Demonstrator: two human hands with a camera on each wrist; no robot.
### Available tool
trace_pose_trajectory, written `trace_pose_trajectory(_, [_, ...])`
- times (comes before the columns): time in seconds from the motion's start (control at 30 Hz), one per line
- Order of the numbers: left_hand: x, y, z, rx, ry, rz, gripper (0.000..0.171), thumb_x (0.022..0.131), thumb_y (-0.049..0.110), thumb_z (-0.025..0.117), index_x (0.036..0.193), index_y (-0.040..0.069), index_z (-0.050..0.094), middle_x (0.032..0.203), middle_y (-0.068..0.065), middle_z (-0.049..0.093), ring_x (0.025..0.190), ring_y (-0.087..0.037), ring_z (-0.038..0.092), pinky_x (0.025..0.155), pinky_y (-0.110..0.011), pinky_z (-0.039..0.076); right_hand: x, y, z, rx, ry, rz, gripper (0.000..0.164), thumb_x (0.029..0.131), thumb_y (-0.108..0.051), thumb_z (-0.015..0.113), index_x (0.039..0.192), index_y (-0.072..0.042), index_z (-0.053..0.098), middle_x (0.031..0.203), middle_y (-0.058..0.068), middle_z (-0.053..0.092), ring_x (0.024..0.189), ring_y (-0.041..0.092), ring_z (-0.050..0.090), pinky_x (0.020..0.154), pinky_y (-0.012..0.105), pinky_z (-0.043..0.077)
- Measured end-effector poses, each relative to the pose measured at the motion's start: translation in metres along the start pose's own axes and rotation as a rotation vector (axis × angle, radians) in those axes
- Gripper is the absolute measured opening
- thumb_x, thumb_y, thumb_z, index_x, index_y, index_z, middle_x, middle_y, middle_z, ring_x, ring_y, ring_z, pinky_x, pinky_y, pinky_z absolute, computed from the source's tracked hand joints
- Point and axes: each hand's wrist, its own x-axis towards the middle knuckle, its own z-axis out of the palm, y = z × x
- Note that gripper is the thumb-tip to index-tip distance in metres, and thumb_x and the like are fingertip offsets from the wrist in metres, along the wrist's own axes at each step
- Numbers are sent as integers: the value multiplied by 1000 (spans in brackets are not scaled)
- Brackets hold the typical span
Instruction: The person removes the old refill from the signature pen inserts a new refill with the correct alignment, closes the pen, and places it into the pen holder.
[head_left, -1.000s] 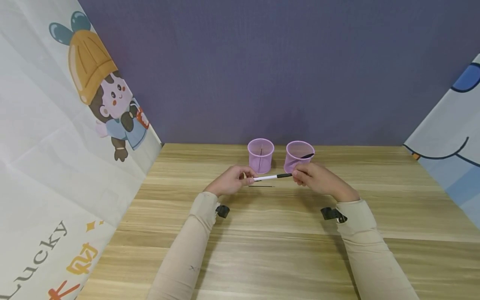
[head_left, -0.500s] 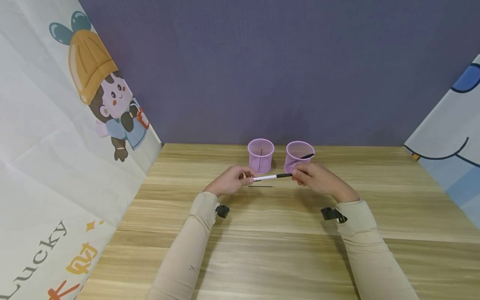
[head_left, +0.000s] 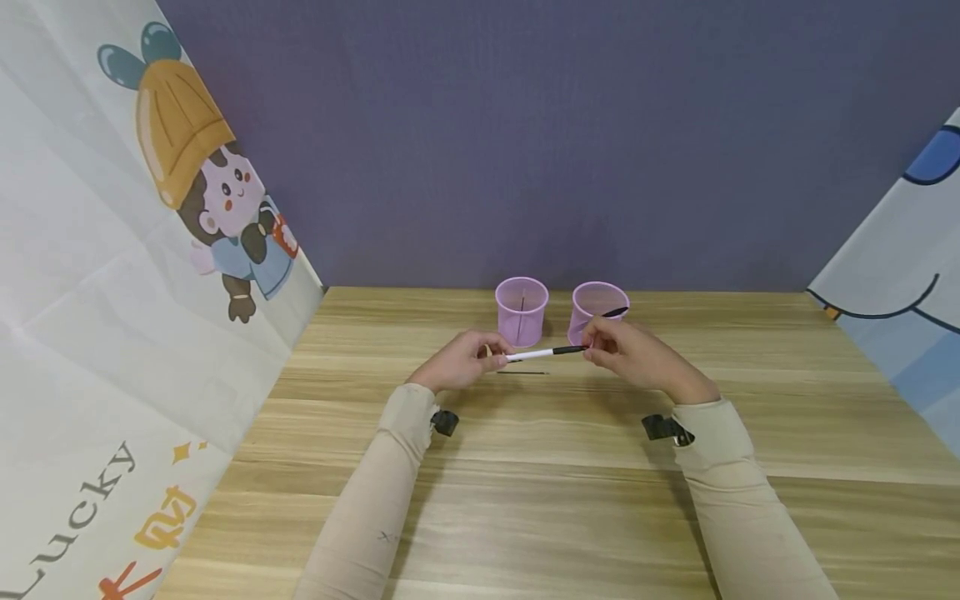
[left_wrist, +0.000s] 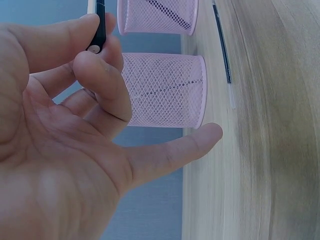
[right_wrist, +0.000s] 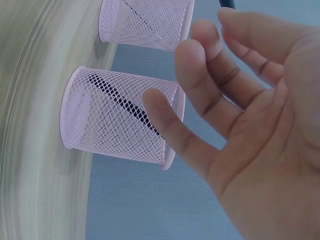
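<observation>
A pen with a white barrel and black end section is stretched level between both hands, above the table. My left hand pinches its white end; in the left wrist view a black-tipped end shows between thumb and fingers. My right hand pinches the black end, with its other fingers loosely bent, and in the right wrist view only a bit of black shows at the fingertips. Below the pen, a thin dark refill with a clear tip lies on the table.
Two pink mesh cups stand behind the hands. The left cup has a thin dark stick inside; the right cup has a thicker black stick leaning over its rim. A dark blue panel rises behind the wooden table.
The right hand's fingers have lifted and loosened slightly at the black end, baring a little more of it. The left hand, the pen and the cups look unmoved.
</observation>
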Motion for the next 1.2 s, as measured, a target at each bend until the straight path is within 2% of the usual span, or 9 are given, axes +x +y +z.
trace_pose_trajectory(0.13, [-1,1,0,-5,-5,-1,16,101,10,62,110,1,72,84,-2,61,75,-14,51,65,-24,42,0,1,1,2,4,-13,7,99,-8,66,100,-11,60,79,0,57,71,14,52,62,26,44])
trace_pose_trajectory(0.33, [0,2,0,-8,-6,-7,16,101,9,62,110,0,72,86,-2,60,72,-13,49,65,-23,42,0,3,1,18,5,-40,7,101,-11,64,100,-5,60,78,0,56,71,12,52,62,25,45])
trace_pose_trajectory(0.5, [0,2,0,-5,-6,-1,15,101,10,62,109,1,72,86,-2,61,72,-12,49,65,-24,42,-1,3,0,32,0,-51,6,102,-11,63,99,-6,61,77,-1,56,70,10,52,62,26,45])
trace_pose_trajectory(0.83, [0,1,0,-4,-8,1,16,101,10,62,110,0,71,86,-2,61,72,-12,50,65,-23,42,-1,2,0,32,-11,-33,8,103,-10,60,99,-5,62,78,-2,59,71,10,54,63,26,47])
trace_pose_trajectory(1.0, [0,1,0,3,-6,2,16,101,10,62,110,1,71,86,-2,61,73,-12,50,65,-24,42,-1,3,0,31,-6,-25,6,103,-9,60,97,-9,62,78,-2,59,71,10,55,63,26,47])
trace_pose_trajectory(1.2, [1,2,1,-2,-5,-2,17,101,10,62,111,1,71,87,-2,61,71,-11,49,64,-23,42,-1,1,0,26,3,-11,3,101,-12,64,100,-9,63,80,-1,60,72,11,55,64,26,47])
